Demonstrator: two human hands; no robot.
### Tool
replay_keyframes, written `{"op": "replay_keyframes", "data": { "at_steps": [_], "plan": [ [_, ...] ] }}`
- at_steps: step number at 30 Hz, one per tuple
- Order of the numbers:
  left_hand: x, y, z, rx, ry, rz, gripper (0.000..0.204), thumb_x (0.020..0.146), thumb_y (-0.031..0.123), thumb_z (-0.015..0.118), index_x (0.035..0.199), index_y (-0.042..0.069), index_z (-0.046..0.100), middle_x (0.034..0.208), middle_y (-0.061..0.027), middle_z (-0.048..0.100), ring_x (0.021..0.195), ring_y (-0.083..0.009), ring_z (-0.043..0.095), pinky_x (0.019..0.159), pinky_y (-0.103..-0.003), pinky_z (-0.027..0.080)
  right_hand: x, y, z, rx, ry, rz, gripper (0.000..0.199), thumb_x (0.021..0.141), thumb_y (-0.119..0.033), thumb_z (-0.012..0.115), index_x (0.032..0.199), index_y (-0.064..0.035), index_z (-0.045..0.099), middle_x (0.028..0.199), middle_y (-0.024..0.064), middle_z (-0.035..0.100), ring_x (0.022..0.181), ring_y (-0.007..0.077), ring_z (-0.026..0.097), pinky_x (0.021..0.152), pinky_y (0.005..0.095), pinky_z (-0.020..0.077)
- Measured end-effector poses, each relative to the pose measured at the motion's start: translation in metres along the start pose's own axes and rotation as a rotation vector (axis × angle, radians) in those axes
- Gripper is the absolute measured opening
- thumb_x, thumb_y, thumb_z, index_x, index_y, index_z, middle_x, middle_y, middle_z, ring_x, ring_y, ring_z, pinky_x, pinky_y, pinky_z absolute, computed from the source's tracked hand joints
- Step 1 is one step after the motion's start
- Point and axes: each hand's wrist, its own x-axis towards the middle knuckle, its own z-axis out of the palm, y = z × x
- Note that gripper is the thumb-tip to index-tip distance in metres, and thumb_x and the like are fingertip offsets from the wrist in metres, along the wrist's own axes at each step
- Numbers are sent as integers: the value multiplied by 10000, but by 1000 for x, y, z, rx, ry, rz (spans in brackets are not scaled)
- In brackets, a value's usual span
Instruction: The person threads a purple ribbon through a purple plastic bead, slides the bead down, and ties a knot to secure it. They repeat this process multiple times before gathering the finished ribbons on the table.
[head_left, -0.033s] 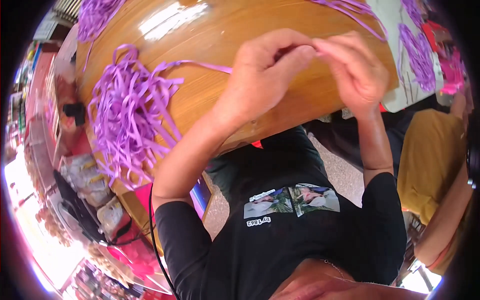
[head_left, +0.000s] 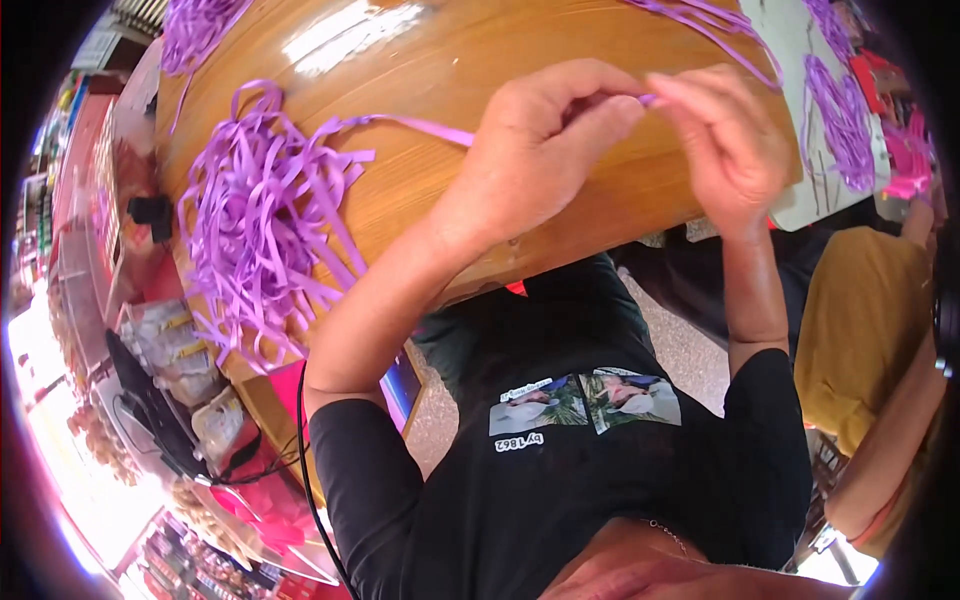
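Above the wooden table, my left hand [head_left: 550, 140] is closed in a pinch on a purple ribbon [head_left: 425, 127]. The ribbon runs out from behind this hand, leftward to a loose heap of purple ribbon [head_left: 265, 215] on the table. My right hand [head_left: 735, 140] is closed too, thumb and forefinger pressed together just right of the left fingertips. A small purple bit shows between the two sets of fingertips, so both hands have hold of the ribbon there. The palms hide the rest of it.
The wooden table [head_left: 430, 70] bends round in front of me. More purple ribbon [head_left: 205, 35] lies at its far left, and another bundle [head_left: 838, 120] rests on a white board at right. A person in mustard clothing [head_left: 855, 330] sits to my right. A black cable [head_left: 303, 450] hangs by my left arm.
My hands have parted slightly, and a small purple bit of ribbon now shows between the fingertips. The view has shifted a little; the ribbon heap lies as before.
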Motion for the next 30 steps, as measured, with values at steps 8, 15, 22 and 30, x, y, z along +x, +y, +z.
{"op": "replay_keyframes", "data": {
  "at_steps": [8, 15, 22, 30],
  "plan": [
    [-17, 14, -51, 289, 66, -47, 178, 885, 75, 659, 1049, 6, 665, 864, 12, 642, 770, -42, 546, 662, -170, 424, -3, 47, -30, 224, 610, 335, 148, 880, -8, 643, 1019, 15, 688, 960, 56, 690, 823, 84, 611, 744, 211, 488],
    [-37, -4, -69, 184, 78, -90, 181, 870, 23, 657, 1046, -15, 662, 914, -2, 659, 836, -58, 564, 717, -185, 435, -20, 72, -32, 387, 643, 269, 161, 867, 17, 645, 1016, 74, 662, 1016, 137, 684, 846, 128, 633, 784, 240, 510],
    [-24, 22, -89, 337, 98, -226, 249, 923, 160, 578, 1082, -27, 620, 900, -37, 611, 789, -86, 541, 687, -207, 421, 14, 65, -30, -45, 520, 350, 208, 921, -40, 581, 1092, 62, 644, 957, 130, 680, 887, 162, 642, 828, 283, 505],
    [14, 53, -65, -776, 115, 110, 137, 993, 122, 449, 976, -9, 481, 858, -85, 550, 730, -175, 533, 706, -313, 498, 30, -42, 78, 795, 39, 517, 228, 868, -60, 626, 1084, 11, 640, 1039, 113, 649, 927, 167, 621, 798, 266, 493]
  ]
}}
